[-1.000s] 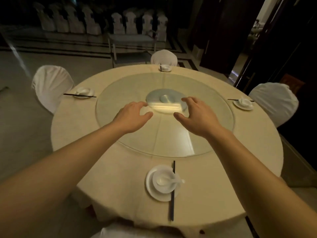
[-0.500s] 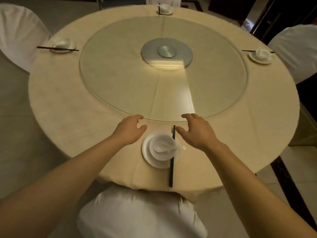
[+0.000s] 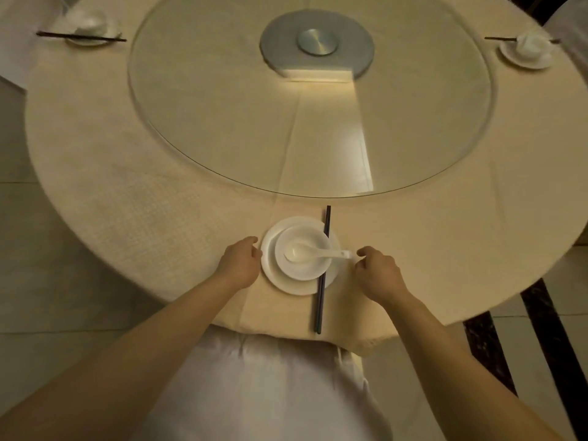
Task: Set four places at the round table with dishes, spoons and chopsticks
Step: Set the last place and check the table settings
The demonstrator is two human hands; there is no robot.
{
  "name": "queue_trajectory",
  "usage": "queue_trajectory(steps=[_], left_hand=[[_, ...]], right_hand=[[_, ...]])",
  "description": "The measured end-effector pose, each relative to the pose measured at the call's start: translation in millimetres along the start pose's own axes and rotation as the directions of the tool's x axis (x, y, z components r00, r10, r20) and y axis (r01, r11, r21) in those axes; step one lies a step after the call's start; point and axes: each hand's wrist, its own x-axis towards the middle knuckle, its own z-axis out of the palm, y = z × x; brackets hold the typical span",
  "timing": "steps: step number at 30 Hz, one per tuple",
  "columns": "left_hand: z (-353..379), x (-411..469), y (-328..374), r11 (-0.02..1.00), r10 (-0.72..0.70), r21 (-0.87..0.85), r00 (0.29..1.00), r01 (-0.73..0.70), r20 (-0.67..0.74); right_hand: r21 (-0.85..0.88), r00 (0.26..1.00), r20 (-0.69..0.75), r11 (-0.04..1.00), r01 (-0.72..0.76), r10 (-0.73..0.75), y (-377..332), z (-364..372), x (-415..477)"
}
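Beside the near plate (image 3: 280, 278), the left hand (image 3: 240, 262) curls loosely at its rim; the right hand (image 3: 378, 272) pinches toward the spoon (image 3: 313, 252) handle. A nudge could roll the chopsticks (image 3: 322, 275) off.

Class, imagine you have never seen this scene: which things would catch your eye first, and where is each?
First, the white plate at the near table edge, holding a bowl with a spoon in it and dark chopsticks lying across its right side. The left hand is at the plate's left rim, and the right hand is by the spoon's handle. Beyond lies the big glass turntable.
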Motion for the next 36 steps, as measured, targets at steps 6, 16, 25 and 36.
queue_trajectory(steps=[6,16,25,36], left_hand=[[7,1,2,1.0,0.019,-0.019,1.0,-0.019,-0.024],[12,-3,-3,0.999,0.026,-0.02,0.998,-0.027,-0.051],[11,-6,-3,1.0,0.019,-0.015,0.999,-0.019,-0.046],[-10,-8,2,0.986,0.063,0.156,0.998,-0.066,0.023]], right_hand=[[0.056,0.998,0.04,0.998,0.04,-0.042,0,18,8],[0.184,0.998,0.022,0.981,0.058,-0.063,-3,26,10],[0.175,0.998,0.008,0.983,0.06,-0.063,-4,25,14],[0.063,0.997,0.078,0.998,-0.021,0.016,-4,13,7]])
